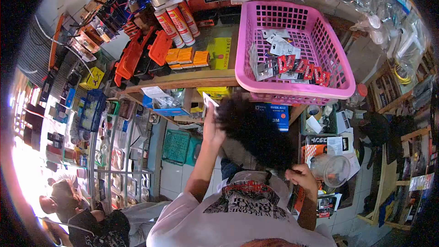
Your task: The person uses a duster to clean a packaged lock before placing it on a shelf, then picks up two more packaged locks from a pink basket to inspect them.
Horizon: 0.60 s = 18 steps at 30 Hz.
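Observation:
My left hand (pixel 213 126) is raised in front of the wooden counter edge, fingers closed on a thin white card packet (pixel 210 101) seen nearly edge-on. My right hand (pixel 302 176) is curled at the lower end of a black fluffy duster (pixel 256 130); its handle is hidden. The duster slants up to the left, and its far end meets the left fingers and the packet. Beyond it, a pink plastic basket (pixel 295 90) stands on the counter with several carded packets (pixel 286 64) inside, some with red HONA labels. Right of my right hand is a clear plastic jar (pixel 330 171).
Orange-and-black toolboxes (pixel 132 61), red-and-white tubes (pixel 177 25) and small orange boxes (pixel 186 56) crowd the counter's left. A blue open box (pixel 171 103) sits below. Glass shelves (pixel 121 155) stand left, with another person (pixel 98 219) beside them. Bagged goods (pixel 393 27) hang upper right.

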### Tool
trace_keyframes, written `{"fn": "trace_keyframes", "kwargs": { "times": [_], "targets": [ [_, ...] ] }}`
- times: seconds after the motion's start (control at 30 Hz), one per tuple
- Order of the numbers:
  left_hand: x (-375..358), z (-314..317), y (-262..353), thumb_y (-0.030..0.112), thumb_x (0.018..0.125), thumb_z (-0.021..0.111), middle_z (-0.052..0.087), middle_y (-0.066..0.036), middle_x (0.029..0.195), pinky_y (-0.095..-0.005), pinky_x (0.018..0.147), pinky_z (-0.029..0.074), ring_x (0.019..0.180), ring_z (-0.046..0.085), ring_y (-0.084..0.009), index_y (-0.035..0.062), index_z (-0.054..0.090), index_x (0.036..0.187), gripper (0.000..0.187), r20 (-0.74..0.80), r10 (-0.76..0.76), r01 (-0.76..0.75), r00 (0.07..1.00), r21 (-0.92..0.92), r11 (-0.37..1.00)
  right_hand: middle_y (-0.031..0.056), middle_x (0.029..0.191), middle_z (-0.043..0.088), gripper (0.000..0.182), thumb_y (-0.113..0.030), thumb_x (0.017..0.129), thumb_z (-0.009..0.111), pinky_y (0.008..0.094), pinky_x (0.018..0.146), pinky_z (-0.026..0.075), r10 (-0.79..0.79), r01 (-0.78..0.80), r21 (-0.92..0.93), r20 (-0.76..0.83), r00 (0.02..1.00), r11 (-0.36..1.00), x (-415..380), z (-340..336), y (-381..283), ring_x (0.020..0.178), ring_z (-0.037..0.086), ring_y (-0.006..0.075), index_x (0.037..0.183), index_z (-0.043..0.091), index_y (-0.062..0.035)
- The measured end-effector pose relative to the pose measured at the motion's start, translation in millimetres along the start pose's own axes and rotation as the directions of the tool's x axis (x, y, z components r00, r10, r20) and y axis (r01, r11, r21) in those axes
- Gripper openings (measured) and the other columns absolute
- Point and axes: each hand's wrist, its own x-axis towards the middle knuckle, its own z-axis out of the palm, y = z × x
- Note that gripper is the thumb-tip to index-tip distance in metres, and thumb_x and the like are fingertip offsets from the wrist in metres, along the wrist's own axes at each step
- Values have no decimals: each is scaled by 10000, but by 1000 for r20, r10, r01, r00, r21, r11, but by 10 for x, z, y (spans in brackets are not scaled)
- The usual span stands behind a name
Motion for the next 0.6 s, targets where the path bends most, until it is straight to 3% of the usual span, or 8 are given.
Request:
{"fn": "trace_keyframes", "kwargs": {
  "times": [0.1,0.2,0.3,0.37,0.43,0.47,0.53,0.6],
  "targets": [
    [78,-175,-17,463,1000,448,630,-126,1198,-459,1041,434,1147,579,-280,63,579,1230,480,208,-45,91,977,-220,971,30,626,587,262,-116,912,674,256,432,322,-153,154,-71,17,988,986,12,124,-79,481,439,53,697,598,12],
    [118,-108,-13,548,970,428,610,-137,1227,-493,1055,414,1173,559,-315,62,571,1242,576,322,3,127,947,-382,916,6,613,566,265,-150,912,684,251,449,339,-241,244,-122,35,970,962,97,300,-93,513,472,59,702,610,-6],
    [-83,349,49,635,950,376,562,-159,1303,-518,1075,394,1216,535,-360,76,488,1349,695,249,68,-4,966,-251,968,-1,599,563,277,-186,920,675,259,472,364,-545,423,-379,-318,776,823,367,581,519,544,504,67,712,628,-10],
    [-131,564,83,654,914,418,574,-157,1298,-613,1039,383,1194,547,-359,76,499,1330,717,-100,97,-112,990,-154,982,20,590,572,326,-241,931,661,277,502,386,-374,291,-328,-226,899,899,396,577,345,564,523,72,719,633,6],
    [-164,750,87,620,953,369,539,-160,1332,-617,1038,382,1202,532,-362,70,476,1363,695,-62,129,-142,990,-320,937,28,589,570,337,-260,933,656,290,515,395,-266,213,-263,-188,946,941,403,701,123,572,524,73,729,639,8],
    [-118,556,50,600,969,341,527,-153,1351,-592,1053,378,1215,525,-362,74,456,1384,679,-34,161,-164,986,-150,975,36,570,533,346,-257,935,651,302,526,388,-500,410,-387,-167,850,826,487,771,328,573,483,82,720,615,12],
    [25,4,-73,560,1003,285,504,-141,1390,-543,1083,372,1240,509,-362,83,416,1424,650,35,196,-199,980,197,960,46,563,498,342,-244,935,647,315,526,373,-386,320,-334,-151,910,887,432,733,90,573,444,89,718,592,14],
    [-89,397,35,548,1004,300,502,-140,1393,-580,1079,359,1244,509,-360,101,365,1452,636,15,165,-164,986,-36,986,54,562,470,341,-235,934,646,324,523,357,-344,282,-312,-167,924,907,426,738,-21,572,413,95,717,571,16]
  ]
}}
